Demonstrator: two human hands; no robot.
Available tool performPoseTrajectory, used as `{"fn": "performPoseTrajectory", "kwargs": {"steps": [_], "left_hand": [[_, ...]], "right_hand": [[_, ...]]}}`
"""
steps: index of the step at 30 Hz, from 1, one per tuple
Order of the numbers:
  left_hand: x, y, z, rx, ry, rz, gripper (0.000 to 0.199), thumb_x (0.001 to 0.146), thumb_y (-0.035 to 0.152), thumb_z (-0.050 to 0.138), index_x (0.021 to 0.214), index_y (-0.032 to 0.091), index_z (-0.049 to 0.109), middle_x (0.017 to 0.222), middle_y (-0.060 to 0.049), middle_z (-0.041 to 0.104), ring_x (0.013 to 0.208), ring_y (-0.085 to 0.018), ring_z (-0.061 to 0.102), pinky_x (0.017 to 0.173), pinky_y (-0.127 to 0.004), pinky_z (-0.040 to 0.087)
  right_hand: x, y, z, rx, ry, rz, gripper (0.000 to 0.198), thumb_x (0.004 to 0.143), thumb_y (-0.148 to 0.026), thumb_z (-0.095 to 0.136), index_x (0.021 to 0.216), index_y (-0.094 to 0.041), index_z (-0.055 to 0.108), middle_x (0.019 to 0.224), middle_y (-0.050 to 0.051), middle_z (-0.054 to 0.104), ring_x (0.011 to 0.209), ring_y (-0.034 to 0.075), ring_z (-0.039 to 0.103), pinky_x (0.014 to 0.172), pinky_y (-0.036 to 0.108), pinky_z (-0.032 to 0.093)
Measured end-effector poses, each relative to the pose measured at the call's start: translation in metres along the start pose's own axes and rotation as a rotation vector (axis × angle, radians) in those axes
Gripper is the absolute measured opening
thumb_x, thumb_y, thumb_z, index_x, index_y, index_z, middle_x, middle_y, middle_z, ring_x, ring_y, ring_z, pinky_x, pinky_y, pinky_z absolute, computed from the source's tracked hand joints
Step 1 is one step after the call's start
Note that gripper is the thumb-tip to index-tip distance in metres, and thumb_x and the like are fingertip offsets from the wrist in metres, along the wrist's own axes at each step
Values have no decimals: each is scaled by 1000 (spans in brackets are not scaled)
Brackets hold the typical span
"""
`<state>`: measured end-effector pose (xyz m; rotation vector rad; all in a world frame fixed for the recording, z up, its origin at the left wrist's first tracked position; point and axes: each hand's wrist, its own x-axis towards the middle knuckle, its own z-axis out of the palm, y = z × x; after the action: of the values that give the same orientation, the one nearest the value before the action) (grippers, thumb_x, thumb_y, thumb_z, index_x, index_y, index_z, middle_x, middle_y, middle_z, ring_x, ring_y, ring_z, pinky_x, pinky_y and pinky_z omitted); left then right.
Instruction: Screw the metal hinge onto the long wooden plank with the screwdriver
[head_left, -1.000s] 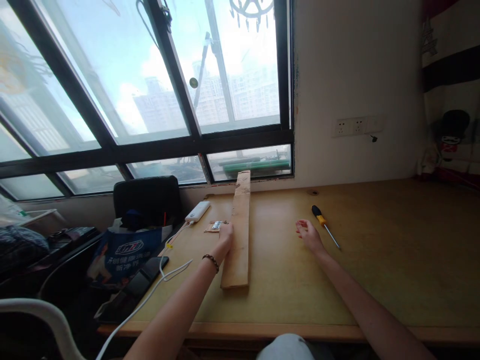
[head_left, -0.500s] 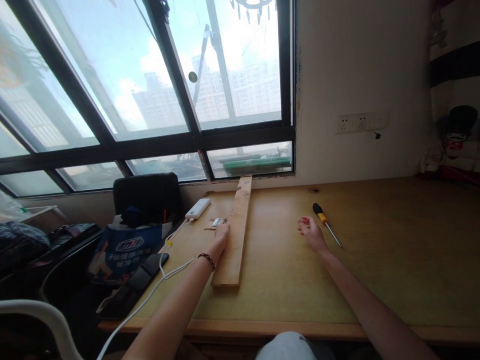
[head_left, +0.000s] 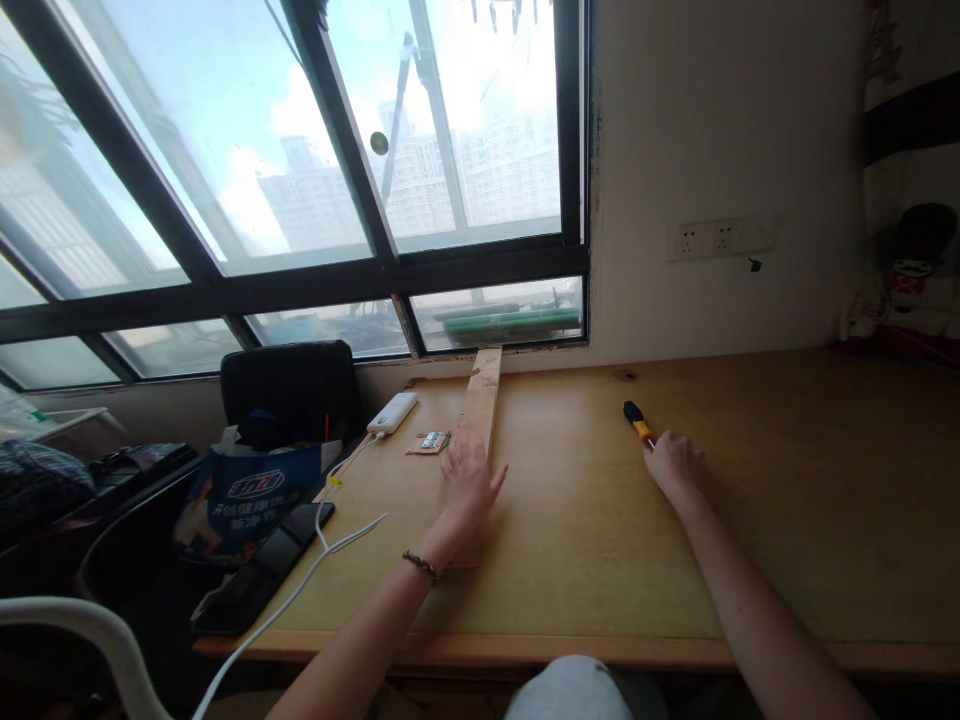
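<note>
My left hand [head_left: 471, 482], with a beaded bracelet on its wrist, lies with spread fingers over a long wooden board [head_left: 480, 405]. The thumb points out to the right, past the board's edge. On the right, my right hand [head_left: 675, 468] is closed over the metal shaft of a screwdriver [head_left: 639, 422]. Its black and yellow handle sticks out to the upper left, while the shaft is mostly hidden by my fingers. Just left of the board lies a small metal piece, which looks like a hinge [head_left: 432, 441], on a brown scrap.
A white power bank [head_left: 393, 413] with a white cable [head_left: 352, 541] lies on the left of the wooden table [head_left: 570, 570]. A dark phone-like slab [head_left: 266, 575] rests at the table's left edge. Beside it, a blue bag [head_left: 251, 505] sits on a black chair [head_left: 289, 385].
My left hand has opened and spread over the board. My right hand has moved right, onto the screwdriver's shaft. The view has shifted slightly.
</note>
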<state>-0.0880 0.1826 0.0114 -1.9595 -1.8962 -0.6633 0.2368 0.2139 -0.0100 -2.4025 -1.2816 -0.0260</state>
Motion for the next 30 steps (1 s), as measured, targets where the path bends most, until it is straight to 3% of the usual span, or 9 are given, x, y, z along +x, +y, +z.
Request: {"fn": "performPoseTrajectory", "kwargs": {"steps": [3,8,10,14,17,20,24,27,30], "left_hand": [[-18,31,-6,-31,-33,202,58,75,37,50,126,14,35,138,-18,21,128,-32,13,99,-51,17],[-30,66,-18,-84,-41,420,61,72,30,56,127,17,33,141,-16,16,130,-30,7,101,-52,14],[-28,72,-23,-79,-37,480,61,73,29,55,128,18,31,141,-15,15,130,-29,6,101,-53,12],[-15,76,-28,-36,-21,515,60,76,23,49,131,17,26,142,-13,15,130,-28,8,102,-52,11],[-3,76,-25,-8,-67,447,50,79,18,41,128,15,31,136,-15,29,126,-27,24,100,-47,21],[0,76,-19,-31,-264,367,31,82,19,35,109,13,48,108,-16,55,100,-25,52,84,-37,40],[-8,82,-8,-90,-462,277,28,82,31,37,96,13,52,83,-12,61,73,-22,61,64,-29,44],[-9,86,-2,-100,-473,167,33,81,38,38,95,13,54,80,-13,62,72,-22,61,62,-28,43],[1,84,2,-32,-459,41,37,80,40,38,91,11,56,81,-15,63,76,-24,61,64,-31,44]], "right_hand": [[7,7,6,-36,-102,3,38,74,-33,53,101,-6,55,97,23,55,91,32,55,66,37,43],[14,10,2,4,-157,-156,26,80,-19,40,89,-10,62,88,17,60,79,23,59,60,28,39],[12,7,-7,51,-91,-295,25,81,-21,40,89,-13,63,87,13,60,77,19,57,60,26,37],[-2,-5,-27,163,48,-721,24,84,-27,40,91,-22,62,87,5,61,82,16,53,66,24,35],[-16,-18,-36,199,45,-985,23,84,-31,41,88,-25,63,84,3,62,84,17,50,73,27,33],[-27,-27,-38,263,1,-1115,22,84,-31,43,87,-27,64,83,2,63,84,17,49,79,31,31],[-28,-29,-33,368,127,-991,24,83,-24,43,96,-31,61,99,1,60,103,21,43,93,40,22],[-19,-25,-23,415,221,-808,35,80,-26,46,114,-27,51,118,6,49,111,25,36,94,42,23],[-9,-22,-8,434,197,-726,44,77,-32,48,119,-18,46,115,13,48,106,26,40,90,42,29]]}}
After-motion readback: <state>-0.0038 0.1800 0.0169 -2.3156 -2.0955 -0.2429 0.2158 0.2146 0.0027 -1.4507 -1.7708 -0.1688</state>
